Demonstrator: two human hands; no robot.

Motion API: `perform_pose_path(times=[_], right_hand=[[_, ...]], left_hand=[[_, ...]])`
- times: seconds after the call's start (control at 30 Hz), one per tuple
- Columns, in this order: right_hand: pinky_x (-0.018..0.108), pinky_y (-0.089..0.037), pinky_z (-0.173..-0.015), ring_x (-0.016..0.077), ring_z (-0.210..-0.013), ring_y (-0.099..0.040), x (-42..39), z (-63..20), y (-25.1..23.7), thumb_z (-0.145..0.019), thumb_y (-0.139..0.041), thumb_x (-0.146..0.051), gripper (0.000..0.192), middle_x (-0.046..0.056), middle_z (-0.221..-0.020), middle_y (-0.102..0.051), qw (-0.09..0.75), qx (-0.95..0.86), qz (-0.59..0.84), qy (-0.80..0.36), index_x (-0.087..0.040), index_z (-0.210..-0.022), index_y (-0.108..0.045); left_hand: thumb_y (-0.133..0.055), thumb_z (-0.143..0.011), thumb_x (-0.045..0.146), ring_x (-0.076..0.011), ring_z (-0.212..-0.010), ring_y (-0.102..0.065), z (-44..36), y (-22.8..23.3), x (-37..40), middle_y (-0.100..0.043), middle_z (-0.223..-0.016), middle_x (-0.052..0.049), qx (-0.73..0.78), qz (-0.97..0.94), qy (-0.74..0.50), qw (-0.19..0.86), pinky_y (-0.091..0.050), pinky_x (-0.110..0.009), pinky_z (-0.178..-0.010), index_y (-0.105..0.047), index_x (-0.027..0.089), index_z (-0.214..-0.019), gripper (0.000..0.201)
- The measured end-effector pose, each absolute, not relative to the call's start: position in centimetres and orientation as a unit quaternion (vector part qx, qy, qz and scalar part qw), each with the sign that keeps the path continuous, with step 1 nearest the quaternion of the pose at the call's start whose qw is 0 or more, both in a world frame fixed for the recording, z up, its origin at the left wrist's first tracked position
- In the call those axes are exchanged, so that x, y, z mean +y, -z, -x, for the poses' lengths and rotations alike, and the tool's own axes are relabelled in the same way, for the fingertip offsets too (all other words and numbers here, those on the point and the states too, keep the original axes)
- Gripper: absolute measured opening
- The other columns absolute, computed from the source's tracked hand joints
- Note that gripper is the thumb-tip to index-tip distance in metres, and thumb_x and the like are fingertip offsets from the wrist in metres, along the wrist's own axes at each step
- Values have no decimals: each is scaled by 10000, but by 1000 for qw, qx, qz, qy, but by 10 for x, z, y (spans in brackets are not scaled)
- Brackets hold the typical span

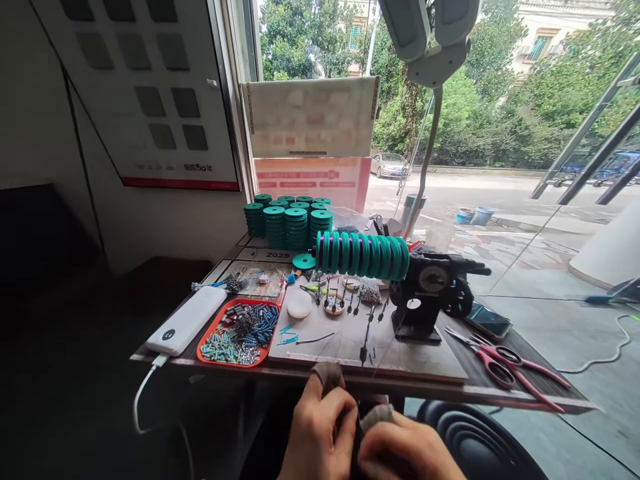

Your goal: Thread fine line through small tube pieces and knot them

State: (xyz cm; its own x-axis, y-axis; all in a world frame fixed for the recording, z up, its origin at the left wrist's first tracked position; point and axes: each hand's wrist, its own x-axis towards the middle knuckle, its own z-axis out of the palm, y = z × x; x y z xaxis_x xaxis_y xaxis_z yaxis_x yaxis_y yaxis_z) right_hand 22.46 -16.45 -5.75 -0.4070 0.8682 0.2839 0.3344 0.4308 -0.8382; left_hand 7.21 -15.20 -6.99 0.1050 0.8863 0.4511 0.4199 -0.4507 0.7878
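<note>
My left hand (320,427) and my right hand (400,450) meet at the bottom edge, just below the front lip of the small table (425,385). Grey cloth covers sit on a left fingertip and a right fingertip. The fingers pinch something small and dark between them; I cannot tell what it is. A thin line runs from the hands up toward the black winding machine (425,293), whose shaft carries a row of green spools (365,255). Several small dark pieces hang on lines (367,333) over the grey mat.
An orange tray (207,337) of small beads and tubes lies at the front left beside a white power bank (187,321). Stacks of green spools (290,223) stand at the back. Red scissors (505,367) and a phone (487,320) lie at right. A lamp arm (430,133) rises behind.
</note>
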Motion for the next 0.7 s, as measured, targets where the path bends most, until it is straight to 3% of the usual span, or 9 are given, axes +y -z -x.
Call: perform_pose_path(times=[0.07, 0.17, 0.27, 0.4, 0.5, 0.6, 0.63, 0.7], right_hand=[[183, -409, -544, 113, -586, -544, -151, -220, 31, -820, -514, -248, 206, 15, -655, -602, 361, -773, 393, -342, -174, -682, -648], [179, -403, -571, 96, -585, -511, -117, -207, -1, -747, -561, -180, 103, -27, -598, -566, 313, -692, 432, -486, -152, -666, -619], [168, -360, -478, 65, -470, -428, -86, -190, -11, -672, -579, -113, 75, -59, -504, -503, 249, -675, 440, -537, -133, -602, -597], [168, -328, -416, 60, -413, -407, -71, -172, -14, -636, -582, -81, 106, -58, -458, -506, 190, -689, 436, -547, -132, -544, -593], [179, -347, -445, 79, -464, -449, -81, -177, -21, -659, -578, -88, 99, -49, -497, -522, 201, -707, 431, -523, -143, -579, -598], [200, -382, -555, 97, -588, -479, -102, -203, -22, -774, -558, -189, 93, -34, -630, -548, 327, -735, 445, -393, -170, -688, -588], [208, -396, -576, 103, -606, -496, -110, -214, -19, -815, -538, -233, 117, -21, -676, -573, 395, -751, 440, -294, -178, -724, -586], [200, -421, -562, 102, -593, -534, -126, -236, -5, -860, -505, -231, 119, -16, -708, -596, 439, -773, 427, -167, -201, -779, -586]], left_hand=[[-523, -766, 76, -204, -791, -624, -69, 86, -152, -633, -853, -87, 449, -731, -501, 115, -488, -269, -737, -701, 202, -773, 218], [-575, -765, 65, -248, -870, -659, -58, 113, -149, -704, -866, -113, 418, -770, -481, -39, -507, -274, -792, -709, 202, -993, 298], [-645, -731, 84, -281, -892, -669, -48, 128, -144, -747, -850, -79, 423, -761, -488, -61, -512, -319, -826, -710, 266, -1029, 355], [-586, -757, 65, -279, -900, -668, -53, 117, -144, -736, -985, -104, 397, -786, -473, -34, -511, -364, -835, -690, 243, -1067, 372], [-533, -774, 60, -260, -873, -660, -64, 95, -148, -729, -899, -110, 408, -784, -466, 31, -516, -338, -777, -707, 215, -930, 280], [-552, -787, 139, -188, -616, -612, -70, 77, -150, -671, -724, -72, 484, -712, -472, 188, -473, -266, -557, -660, 206, -685, 163], [-570, -783, 168, -170, -570, -586, -71, 73, -150, -653, -691, -60, 500, -687, -469, 241, -446, -251, -518, -643, 201, -643, 161], [-599, -770, 213, -161, -562, -574, -72, 69, -150, -645, -679, -50, 511, -650, -463, 319, -426, -238, -511, -634, 193, -615, 160]])
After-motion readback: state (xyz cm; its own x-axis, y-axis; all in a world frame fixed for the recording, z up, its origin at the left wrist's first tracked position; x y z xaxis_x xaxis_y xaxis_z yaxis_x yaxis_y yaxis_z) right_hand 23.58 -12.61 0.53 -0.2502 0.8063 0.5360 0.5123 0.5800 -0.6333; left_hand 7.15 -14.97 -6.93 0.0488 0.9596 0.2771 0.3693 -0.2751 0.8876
